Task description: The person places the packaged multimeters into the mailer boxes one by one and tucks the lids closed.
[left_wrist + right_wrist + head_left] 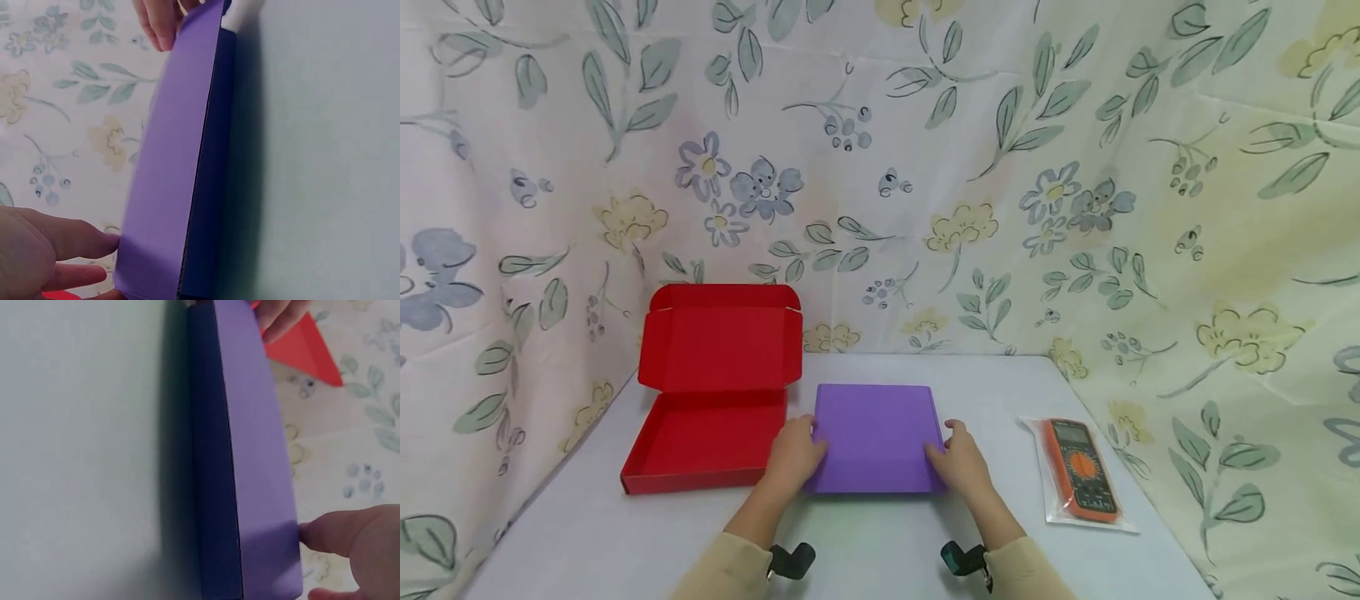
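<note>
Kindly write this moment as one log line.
left hand: holds purple box, left side; right hand: holds its right side; red box: open; multimeter: bagged

From my end of the feed I am counting two boxes, namely one red box (707, 437) and one purple box (876, 437), plus one multimeter (1097, 487) bearing one screen (1070, 432) and one round dial (1082, 465), all in one clear bag (1054, 502). On the person I am tallying two hands, one left hand (795, 454) and one right hand (961, 457), along with two sleeves, one left sleeve (726, 571) and one right sleeve (1026, 571), and two dark wrist devices (792, 561). Around these I am logging one white table (872, 542) and at least one floral cloth (850, 200), separate pieces being hard to tell.
</note>
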Demonstrator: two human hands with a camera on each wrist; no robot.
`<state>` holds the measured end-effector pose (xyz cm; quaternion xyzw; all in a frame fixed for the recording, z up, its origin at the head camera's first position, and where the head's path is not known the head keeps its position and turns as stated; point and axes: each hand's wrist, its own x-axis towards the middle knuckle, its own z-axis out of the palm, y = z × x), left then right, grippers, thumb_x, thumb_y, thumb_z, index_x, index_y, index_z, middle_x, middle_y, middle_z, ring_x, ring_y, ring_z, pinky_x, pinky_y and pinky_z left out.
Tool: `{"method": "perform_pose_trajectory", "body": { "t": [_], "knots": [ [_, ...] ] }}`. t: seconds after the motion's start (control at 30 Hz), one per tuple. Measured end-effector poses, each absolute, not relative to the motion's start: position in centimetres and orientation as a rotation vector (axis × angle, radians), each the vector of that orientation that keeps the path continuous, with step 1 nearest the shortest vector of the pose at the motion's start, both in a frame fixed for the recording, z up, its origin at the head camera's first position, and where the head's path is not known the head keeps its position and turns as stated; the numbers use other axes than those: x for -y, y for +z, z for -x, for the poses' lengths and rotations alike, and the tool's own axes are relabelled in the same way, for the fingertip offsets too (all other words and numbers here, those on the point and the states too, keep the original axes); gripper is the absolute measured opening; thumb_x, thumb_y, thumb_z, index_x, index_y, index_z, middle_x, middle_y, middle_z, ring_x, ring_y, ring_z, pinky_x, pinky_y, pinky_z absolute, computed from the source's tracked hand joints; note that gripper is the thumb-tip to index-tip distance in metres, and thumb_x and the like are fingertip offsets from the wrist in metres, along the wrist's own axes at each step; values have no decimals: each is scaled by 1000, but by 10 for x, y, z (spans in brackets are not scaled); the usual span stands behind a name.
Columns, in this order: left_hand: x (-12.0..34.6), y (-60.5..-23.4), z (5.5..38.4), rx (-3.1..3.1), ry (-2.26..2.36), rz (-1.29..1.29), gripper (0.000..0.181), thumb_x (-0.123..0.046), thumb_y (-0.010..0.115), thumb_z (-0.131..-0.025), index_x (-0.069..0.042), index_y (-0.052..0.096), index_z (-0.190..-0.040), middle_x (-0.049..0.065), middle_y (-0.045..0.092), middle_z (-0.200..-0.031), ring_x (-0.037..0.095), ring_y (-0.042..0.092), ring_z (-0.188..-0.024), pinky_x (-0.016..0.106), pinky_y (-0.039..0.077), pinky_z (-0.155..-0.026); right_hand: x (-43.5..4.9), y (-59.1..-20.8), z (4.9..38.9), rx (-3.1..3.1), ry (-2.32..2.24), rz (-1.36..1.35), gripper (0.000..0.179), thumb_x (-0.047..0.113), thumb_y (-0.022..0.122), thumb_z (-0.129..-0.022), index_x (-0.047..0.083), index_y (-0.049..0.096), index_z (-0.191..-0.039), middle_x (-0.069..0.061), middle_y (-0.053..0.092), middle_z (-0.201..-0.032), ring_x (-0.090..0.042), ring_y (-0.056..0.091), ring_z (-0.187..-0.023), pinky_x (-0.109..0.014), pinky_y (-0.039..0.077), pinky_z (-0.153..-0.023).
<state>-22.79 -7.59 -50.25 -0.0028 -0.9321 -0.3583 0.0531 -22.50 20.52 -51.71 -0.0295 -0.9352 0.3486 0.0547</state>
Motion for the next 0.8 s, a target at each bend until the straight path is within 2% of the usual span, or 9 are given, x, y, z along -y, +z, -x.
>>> {"method": "perform_pose_trajectory", "body": {
  "t": [0.23,0.43,0.57,0.8],
  "knots": [
    [76,-505,205,2797,-1203,31,45,-5,76,-86,11,63,-126,24,64,-114,40,61,-108,54,52,-94,-208,-518,209,2872,1117,58,70,14,72,-83,-13,43,-142,-26,63,-114,-41,63,-104,-55,53,-88],
    [73,-514,196,2753,-1248,-71,50,-9,78,-88,11,59,-130,24,66,-113,38,64,-106,52,55,-91,-209,-517,199,2891,1018,87,59,22,77,-90,-15,53,-130,-30,63,-115,-45,63,-108,-56,52,-91],
    [72,-519,190,2753,-1202,-124,42,-13,78,-90,13,64,-119,21,69,-104,35,67,-95,50,57,-85,-207,-518,192,2897,946,63,48,24,76,-92,-15,63,-119,-29,68,-112,-45,66,-106,-56,53,-89],
    [74,-517,183,2758,-1211,-126,29,-16,78,-91,10,72,-103,14,71,-86,25,62,-76,44,58,-72,-203,-515,189,2908,897,65,43,22,75,-92,-12,67,-116,-27,71,-112,-42,68,-103,-55,54,-85]
  ]
}}
